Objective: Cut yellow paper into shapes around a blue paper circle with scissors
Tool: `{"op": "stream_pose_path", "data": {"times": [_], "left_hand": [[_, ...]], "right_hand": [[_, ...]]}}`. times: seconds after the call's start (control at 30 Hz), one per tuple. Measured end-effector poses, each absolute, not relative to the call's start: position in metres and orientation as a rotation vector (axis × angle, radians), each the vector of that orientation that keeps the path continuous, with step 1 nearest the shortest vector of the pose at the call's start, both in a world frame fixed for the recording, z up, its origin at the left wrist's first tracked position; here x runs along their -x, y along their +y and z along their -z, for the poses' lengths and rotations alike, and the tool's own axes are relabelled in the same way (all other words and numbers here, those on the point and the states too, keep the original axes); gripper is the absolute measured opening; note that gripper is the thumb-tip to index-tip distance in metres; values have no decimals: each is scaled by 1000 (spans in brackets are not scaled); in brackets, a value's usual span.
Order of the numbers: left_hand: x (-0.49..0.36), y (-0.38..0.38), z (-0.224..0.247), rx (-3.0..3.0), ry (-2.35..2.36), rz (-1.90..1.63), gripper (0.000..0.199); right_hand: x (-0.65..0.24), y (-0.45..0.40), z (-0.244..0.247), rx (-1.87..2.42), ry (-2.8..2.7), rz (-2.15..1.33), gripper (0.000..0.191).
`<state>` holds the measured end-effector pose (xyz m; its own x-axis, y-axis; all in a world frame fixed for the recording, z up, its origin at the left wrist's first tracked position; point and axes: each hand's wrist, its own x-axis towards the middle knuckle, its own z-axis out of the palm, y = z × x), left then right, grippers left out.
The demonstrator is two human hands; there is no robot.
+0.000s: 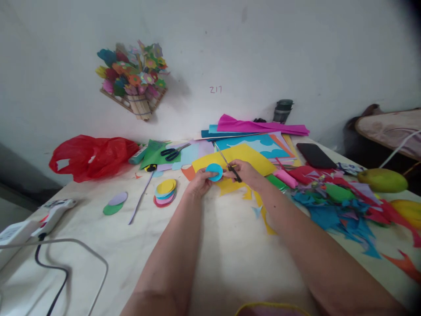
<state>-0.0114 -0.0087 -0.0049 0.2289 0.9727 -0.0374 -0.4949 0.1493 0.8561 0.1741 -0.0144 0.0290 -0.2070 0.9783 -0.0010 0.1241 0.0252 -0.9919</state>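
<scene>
My left hand pinches a round blue paper disc at its edge, above the middle of the table. Close beside it, my right hand is closed around the black handle of a pair of scissors. The blades point up and away to the left, and the right fingertips are near the disc's right edge. Behind and under both hands lies a yellow sheet with cut edges. To the left sits a small stack of coloured discs, a yellow one on top.
Green and lilac discs lie farther left. Black-handled scissors rest on sheets at the back, near a red plastic bag. Coloured scraps, a phone and a mango are on the right. A power strip with cables stands at left.
</scene>
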Motion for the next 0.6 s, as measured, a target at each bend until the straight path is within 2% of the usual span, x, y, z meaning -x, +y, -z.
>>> {"op": "stream_pose_path", "data": {"times": [0.6], "left_hand": [[7, -5, 8, -905, 770, -1235, 22]], "right_hand": [[-160, -16, -29, 1212, -1293, -1228, 48]]}}
